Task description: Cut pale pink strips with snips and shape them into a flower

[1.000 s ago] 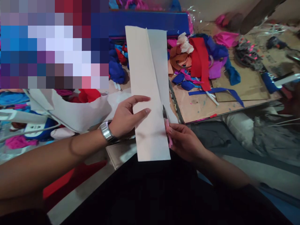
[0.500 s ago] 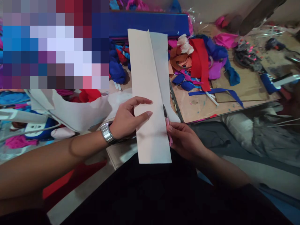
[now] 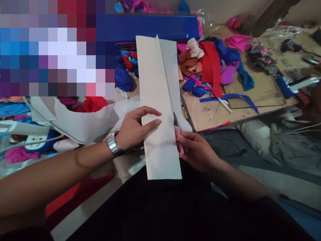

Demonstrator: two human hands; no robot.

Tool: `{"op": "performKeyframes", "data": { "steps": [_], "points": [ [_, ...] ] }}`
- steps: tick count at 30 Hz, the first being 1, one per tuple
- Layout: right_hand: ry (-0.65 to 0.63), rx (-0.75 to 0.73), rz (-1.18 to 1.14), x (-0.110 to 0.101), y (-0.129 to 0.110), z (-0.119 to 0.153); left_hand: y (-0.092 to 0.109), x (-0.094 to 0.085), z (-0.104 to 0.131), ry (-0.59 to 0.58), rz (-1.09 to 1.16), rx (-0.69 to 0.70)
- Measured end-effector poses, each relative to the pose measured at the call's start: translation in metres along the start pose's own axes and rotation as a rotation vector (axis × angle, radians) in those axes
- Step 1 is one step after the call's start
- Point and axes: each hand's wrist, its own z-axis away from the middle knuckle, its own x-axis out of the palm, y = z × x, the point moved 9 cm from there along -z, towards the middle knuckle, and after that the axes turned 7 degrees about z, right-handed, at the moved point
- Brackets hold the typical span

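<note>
L hand (image 3: 134,129): on L edge of folded white sheet (image 3: 159,97). Thumb + index lie on top w/ a narrow gap betw. them; other fingers hidden under sheet, so grip below not seen by me. Reads as a hold on the edge. Metal watchband (image 3: 112,143) on L wrist.

R hand (image 3: 194,147): closed round pink-handled scissors (image 3: 178,140), at R edge of sheet. Dark blade points up & away from R hand, tip lying along the long slanting edge of sheet's top layer. Can't tell from here if blades are apart.

Sheet: betw. both hands, long axis running away from person; near end over dark clothing on lap (image 3: 160,204), far end well beyond hands, up by blue box (image 3: 157,26). Top layer & under layer spread apart toward far end, R side.

Beyond R hand, on worktable (image 3: 194,117): blue strip (image 3: 232,97) nearest; past it red strip (image 3: 212,67), crumpled off-white scrap (image 3: 196,48), assorted fabric bits. Flat brown cardboard (image 3: 263,95) approx. beyond & R of R hand; blue-and-white tool (image 3: 286,87) at its R end.

L of L hand: curved white sheet material (image 3: 87,124), another blue-and-white tool (image 3: 41,137) w/ grey cord, pink cloth (image 3: 21,155) just nearer the person than that tool.
</note>
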Motion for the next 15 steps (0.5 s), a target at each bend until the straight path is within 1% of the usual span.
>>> {"op": "performKeyframes", "data": {
  "steps": [6,15],
  "points": [
    [-0.033,-0.019,-0.017,0.0045,-0.0043,-0.0023,0.0017,0.0006,0.0009,-0.007,-0.024,0.027],
    [-0.025,-0.012,-0.020,0.0039,-0.0022,-0.0006,0.0035,0.0015,0.0016,-0.011,-0.022,0.017]
  ]
}}
